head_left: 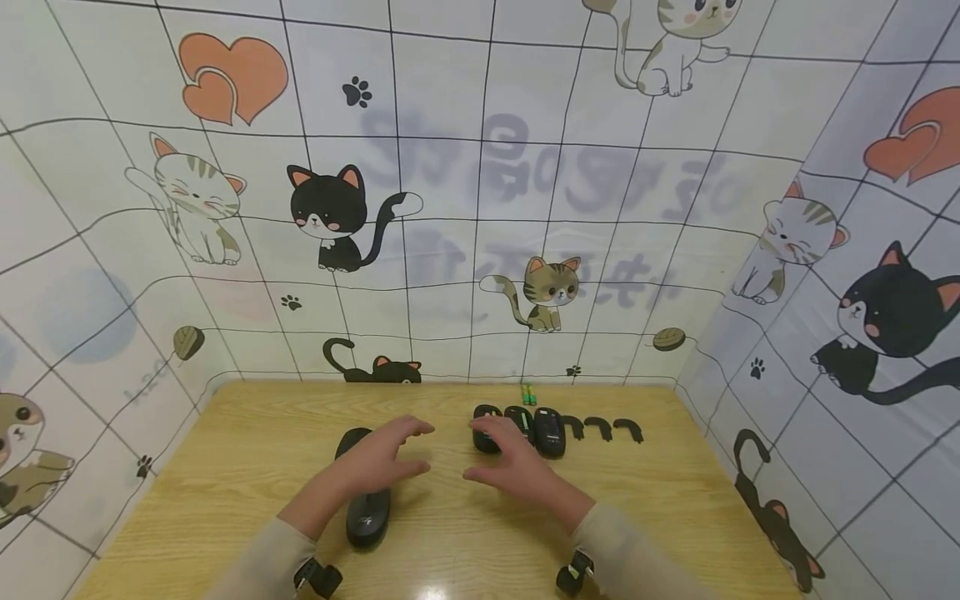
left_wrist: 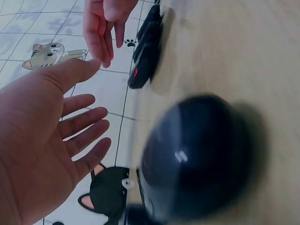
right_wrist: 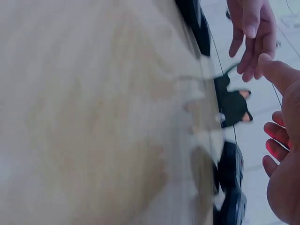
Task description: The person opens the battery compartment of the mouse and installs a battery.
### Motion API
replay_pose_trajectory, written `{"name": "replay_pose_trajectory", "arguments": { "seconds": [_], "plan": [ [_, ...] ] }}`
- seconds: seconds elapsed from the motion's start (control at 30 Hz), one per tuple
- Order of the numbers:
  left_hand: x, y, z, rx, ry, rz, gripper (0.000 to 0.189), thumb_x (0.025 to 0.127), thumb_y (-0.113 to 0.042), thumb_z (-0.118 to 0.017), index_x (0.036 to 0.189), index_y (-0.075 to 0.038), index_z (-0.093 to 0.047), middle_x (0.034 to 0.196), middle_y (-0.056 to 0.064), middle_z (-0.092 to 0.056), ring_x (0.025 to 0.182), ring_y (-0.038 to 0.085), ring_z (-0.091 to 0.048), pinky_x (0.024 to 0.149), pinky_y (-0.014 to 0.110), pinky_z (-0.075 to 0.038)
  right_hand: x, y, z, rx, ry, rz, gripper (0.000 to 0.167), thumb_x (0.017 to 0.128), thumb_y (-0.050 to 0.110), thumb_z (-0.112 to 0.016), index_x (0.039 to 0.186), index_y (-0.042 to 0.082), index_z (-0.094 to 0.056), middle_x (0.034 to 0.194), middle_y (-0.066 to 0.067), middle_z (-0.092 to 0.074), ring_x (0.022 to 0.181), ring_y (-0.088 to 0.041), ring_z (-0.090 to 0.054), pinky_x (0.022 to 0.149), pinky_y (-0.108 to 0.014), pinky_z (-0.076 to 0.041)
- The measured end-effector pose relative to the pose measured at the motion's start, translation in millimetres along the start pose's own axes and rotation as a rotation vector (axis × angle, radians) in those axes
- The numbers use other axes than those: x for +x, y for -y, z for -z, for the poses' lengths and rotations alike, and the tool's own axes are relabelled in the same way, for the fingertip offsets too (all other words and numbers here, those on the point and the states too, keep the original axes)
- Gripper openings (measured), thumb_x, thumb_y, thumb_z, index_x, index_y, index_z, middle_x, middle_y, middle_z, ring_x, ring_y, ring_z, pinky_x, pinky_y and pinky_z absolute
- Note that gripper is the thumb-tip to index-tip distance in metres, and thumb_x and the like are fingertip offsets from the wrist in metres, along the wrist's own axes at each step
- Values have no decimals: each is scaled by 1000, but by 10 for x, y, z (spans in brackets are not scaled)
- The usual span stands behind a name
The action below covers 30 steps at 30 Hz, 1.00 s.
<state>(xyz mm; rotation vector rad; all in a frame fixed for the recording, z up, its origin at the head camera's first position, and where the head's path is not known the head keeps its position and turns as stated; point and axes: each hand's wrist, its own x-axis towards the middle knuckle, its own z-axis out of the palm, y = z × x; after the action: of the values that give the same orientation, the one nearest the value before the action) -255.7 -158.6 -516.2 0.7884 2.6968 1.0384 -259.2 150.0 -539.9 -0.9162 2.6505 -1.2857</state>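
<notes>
My left hand [head_left: 378,461] hovers over the left part of the table with fingers spread and thumb apart, holding nothing. Below it lies a black computer mouse [head_left: 367,521], large and blurred in the left wrist view; another black mouse [head_left: 351,439] is partly hidden behind the hand. Facing it, my right hand [head_left: 517,467] is also raised, fingers loosely bent and nothing in them. Just beyond that hand stand three black mice in a row: one [head_left: 485,442] partly covered by the fingers, a middle one [head_left: 517,414], and a right one [head_left: 550,433].
Three curved black pieces [head_left: 597,428] lie in a line to the right of the mice. Two small green batteries [head_left: 528,394] sit near the table's back edge. A cat-print cloth [head_left: 450,250] walls in the wooden table [head_left: 442,550] at the back and sides.
</notes>
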Motion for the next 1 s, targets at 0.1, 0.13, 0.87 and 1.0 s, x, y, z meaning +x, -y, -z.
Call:
{"name": "replay_pose_trajectory", "arguments": {
  "seconds": [0.1,0.13,0.87,1.0],
  "plan": [
    [-149,52,27,1,-7,-20,56,105,-31,-78,153,-9,-60,153,11,-60,137,40,-60,110,62,-52,-30,79,-102,47,28,-11,79,97,41,-89,161,11,-53,167,-12,-47,157,-35,-40,123,-64,-41],
    [-191,71,30,5,-11,-28,55,106,-31,-78,153,-9,-60,152,9,-60,136,39,-60,109,61,-53,-36,98,-133,55,38,-18,79,97,42,-89,161,13,-53,167,-10,-47,157,-34,-39,124,-64,-40],
    [-827,305,172,-51,20,57,85,88,-49,-94,154,-9,-59,155,8,-58,143,39,-56,115,61,-49,184,485,-695,61,170,73,73,99,39,-87,158,12,-54,160,-3,-52,151,-21,-45,125,-44,-41],
    [-885,325,175,-73,34,86,86,85,-44,-97,154,-9,-59,156,7,-57,143,36,-56,115,56,-50,236,518,-818,11,202,62,77,98,43,-87,158,8,-54,160,-3,-53,151,-20,-45,126,-41,-40]
  ]
}}
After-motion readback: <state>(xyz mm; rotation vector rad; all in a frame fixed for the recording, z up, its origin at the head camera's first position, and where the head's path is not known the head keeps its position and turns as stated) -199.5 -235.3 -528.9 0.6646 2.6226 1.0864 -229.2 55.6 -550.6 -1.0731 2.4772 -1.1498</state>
